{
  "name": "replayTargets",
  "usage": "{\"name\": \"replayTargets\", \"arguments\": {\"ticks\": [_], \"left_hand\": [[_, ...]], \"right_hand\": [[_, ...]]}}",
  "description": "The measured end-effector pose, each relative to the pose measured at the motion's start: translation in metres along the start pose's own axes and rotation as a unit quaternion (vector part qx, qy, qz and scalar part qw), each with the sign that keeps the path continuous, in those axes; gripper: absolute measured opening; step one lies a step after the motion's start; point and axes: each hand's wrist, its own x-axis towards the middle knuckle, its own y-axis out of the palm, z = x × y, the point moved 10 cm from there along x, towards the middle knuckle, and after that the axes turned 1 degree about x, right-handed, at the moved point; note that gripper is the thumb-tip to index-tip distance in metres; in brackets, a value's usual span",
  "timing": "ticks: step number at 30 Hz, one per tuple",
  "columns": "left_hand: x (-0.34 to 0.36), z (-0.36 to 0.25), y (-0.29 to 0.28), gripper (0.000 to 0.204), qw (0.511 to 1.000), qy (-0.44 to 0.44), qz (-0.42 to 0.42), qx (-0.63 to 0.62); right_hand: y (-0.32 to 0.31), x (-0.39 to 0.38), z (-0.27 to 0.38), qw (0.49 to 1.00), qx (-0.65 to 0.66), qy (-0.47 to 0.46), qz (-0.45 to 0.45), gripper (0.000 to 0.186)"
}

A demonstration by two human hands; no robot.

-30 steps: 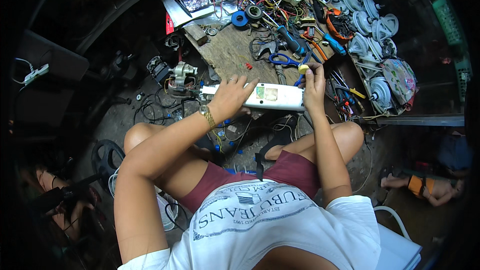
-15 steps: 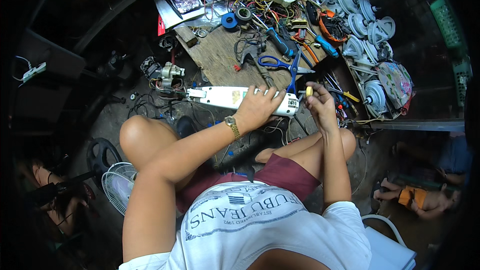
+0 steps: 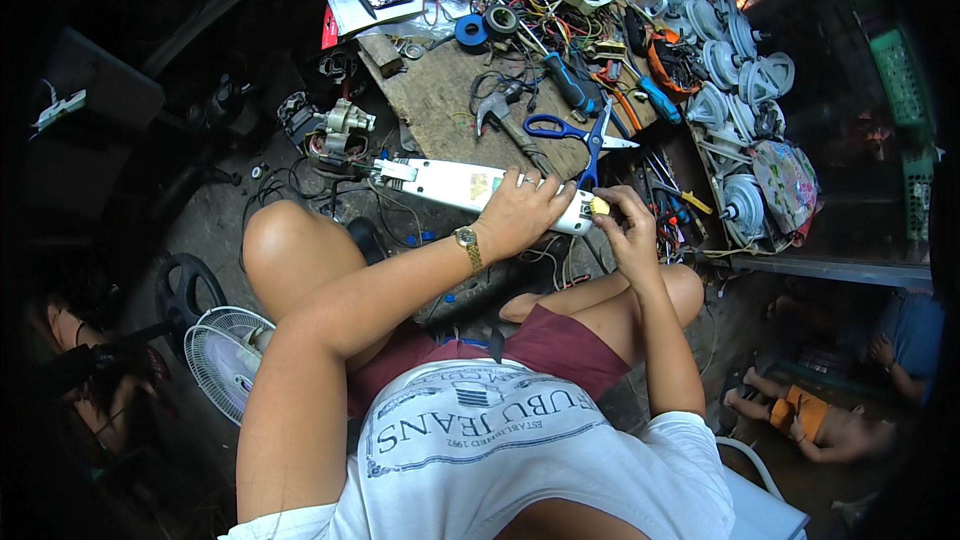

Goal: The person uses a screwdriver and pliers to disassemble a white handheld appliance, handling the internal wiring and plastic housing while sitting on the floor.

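You are holding the long white plastic case (image 3: 470, 186) over your knees, your left hand (image 3: 520, 212) wrapped around it. Your right hand (image 3: 628, 230) is pinching a small yellow piece (image 3: 599, 206) at its end. The work looks unfinished.

Left hand (image 3: 520, 212) grips long white appliance casing (image 3: 450, 183) over knees; right hand (image 3: 628, 230) pinches small yellow part (image 3: 599, 207) at its end. Blue-handled scissors (image 3: 565, 128) on wooden board (image 3: 440, 100) just beyond.
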Motion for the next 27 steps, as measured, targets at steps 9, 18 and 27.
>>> {"name": "replayTargets", "arguments": {"ticks": [9,18,27], "left_hand": [[-0.002,0.002,-0.002,0.060,0.999,-0.002,-0.033,-0.004],[-0.003,0.002,-0.002,0.057,0.999,-0.004,-0.045,-0.010],[-0.002,0.002,-0.003,0.057,0.999,0.000,-0.041,-0.007]], "right_hand": [[0.006,0.004,0.012,0.962,-0.269,-0.037,0.008,0.029],[0.018,0.002,0.021,0.965,-0.191,-0.011,0.181,0.044],[0.007,0.004,0.010,0.931,-0.314,0.039,0.184,0.043]]}}
